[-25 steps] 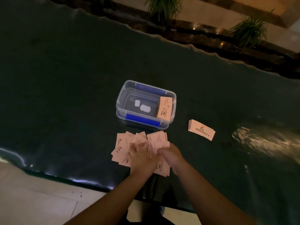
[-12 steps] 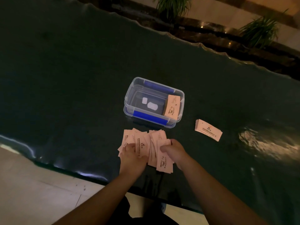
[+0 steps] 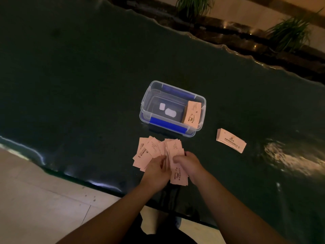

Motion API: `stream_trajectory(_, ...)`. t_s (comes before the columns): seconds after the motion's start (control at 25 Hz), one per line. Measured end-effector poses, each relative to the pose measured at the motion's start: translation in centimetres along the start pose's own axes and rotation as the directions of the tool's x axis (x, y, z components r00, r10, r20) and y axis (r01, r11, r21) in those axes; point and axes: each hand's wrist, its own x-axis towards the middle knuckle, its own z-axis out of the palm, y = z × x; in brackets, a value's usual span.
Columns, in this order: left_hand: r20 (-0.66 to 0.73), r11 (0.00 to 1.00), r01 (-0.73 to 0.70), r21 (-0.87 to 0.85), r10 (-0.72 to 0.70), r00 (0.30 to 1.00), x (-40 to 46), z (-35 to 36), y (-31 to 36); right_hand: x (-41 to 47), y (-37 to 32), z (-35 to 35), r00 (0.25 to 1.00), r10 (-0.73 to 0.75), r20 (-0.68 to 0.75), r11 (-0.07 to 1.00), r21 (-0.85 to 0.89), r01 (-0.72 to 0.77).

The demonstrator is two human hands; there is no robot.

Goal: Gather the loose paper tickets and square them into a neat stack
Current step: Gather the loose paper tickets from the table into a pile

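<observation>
Pink paper tickets (image 3: 151,152) lie fanned on the dark table just in front of a clear box. My left hand (image 3: 156,169) rests on the fan's near edge, fingers curled over the tickets. My right hand (image 3: 188,164) grips a thicker bunch of tickets (image 3: 177,173) that stands partly on edge, its lower end sticking out below my fingers. The two hands almost touch. A squared stack of tickets (image 3: 231,140) lies apart on the table to the right. Another stack (image 3: 191,114) leans inside the box at its right end.
The clear plastic box (image 3: 146,103) with blue clips stands open behind the fan, two white labels on its bottom. The dark glossy table (image 3: 79,85) ends close to my body, pale floor tiles below. Potted plants (image 3: 288,32) stand beyond the far edge.
The spread of tickets has been drawn together. My right hand has collected more tickets into its bunch and my left hand has pushed the fan rightward toward it.
</observation>
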Motion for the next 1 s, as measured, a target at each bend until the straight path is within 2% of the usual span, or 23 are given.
stream_trajectory(0.04, -0.056, 1.0, -0.007, 0.028, 0.008, 0.998, 0.1, -0.5, -0.1, 0.0, 0.0, 0.1, 1.0, -0.006, 0.005, 1.0, -0.008, 0.006)
stream_trajectory(0.12, -0.203, 0.992, 0.075, 0.1, -0.053, 0.978, 0.6, -1.6, -1.5, 0.0, 0.1, 0.1, 1.0, -0.022, 0.016, 1.0, -0.015, 0.022)
stream_trajectory(0.2, -0.278, 0.989, 0.15, 0.012, -0.141, 0.95, 0.7, -2.7, -2.3, -0.1, -0.1, 0.2, 0.999, -0.039, 0.022, 0.999, -0.018, 0.04)
stream_trajectory(0.4, -0.147, 0.961, 0.166, -0.221, -0.201, 0.969, 1.0, -2.8, -1.9, -0.6, -0.8, 0.4, 0.998, -0.057, 0.037, 0.995, -0.084, 0.06)
stream_trajectory(0.44, -0.161, 0.969, 0.162, -0.185, -0.192, 0.968, 1.7, -3.0, -1.9, -0.7, -0.9, 0.4, 0.997, -0.057, 0.047, 0.993, -0.1, 0.061)
stream_trajectory(0.48, -0.196, 0.989, 0.14, -0.042, -0.146, 0.97, 2.4, -3.4, -1.6, -0.6, -1.0, 0.4, 0.997, -0.055, 0.051, 0.992, -0.114, 0.06)
stream_trajectory(0.52, -0.188, 0.974, 0.099, 0.204, -0.061, 0.98, 3.4, -3.9, -1.5, -0.5, -1.0, 0.4, 0.997, -0.051, 0.051, 0.991, -0.122, 0.057)
stream_trajectory(0.56, -0.129, 0.901, 0.032, 0.433, 0.027, 0.991, 4.6, -4.4, -1.6, -0.4, -1.0, 0.4, 0.998, -0.045, 0.05, 0.991, -0.123, 0.05)
stream_trajectory(0.6, -0.044, 0.807, -0.06, 0.588, 0.105, 0.994, 5.7, -5.1, -1.6, -0.3, -1.1, 0.4, 0.998, -0.038, 0.048, 0.991, -0.123, 0.043)
stream_trajectory(0.64, 0.052, 0.734, -0.146, 0.663, 0.149, 0.987, 6.7, -5.8, -1.5, -0.3, -1.0, 0.4, 0.998, -0.034, 0.047, 0.991, -0.125, 0.04)
stream_trajectory(0.72, 0.192, 0.611, -0.268, 0.745, 0.189, 0.963, 8.4, -7.1, -1.0, -0.1, -0.8, 0.4, 0.998, -0.038, 0.045, 0.991, -0.124, 0.043)
stream_trajectory(0.84, 0.271, 0.377, -0.351, 0.857, 0.251, 0.929, 9.0, -8.0, -0.7, -0.1, -0.6, 0.5, 0.998, -0.049, 0.048, 0.99, -0.126, 0.055)
stream_trajectory(0.92, 0.265, 0.326, -0.352, 0.877, 0.284, 0.922, 8.2, -8.3, -1.0, -0.2, -0.6, 0.4, 0.997, -0.05, 0.051, 0.992, -0.116, 0.056)
stream_trajectory(1.0, 0.21, 0.352, -0.299, 0.887, 0.269, 0.94, 6.9, -8.3, -1.8, -0.4, -0.7, 0.5, 0.998, -0.046, 0.051, 0.995, -0.085, 0.051)
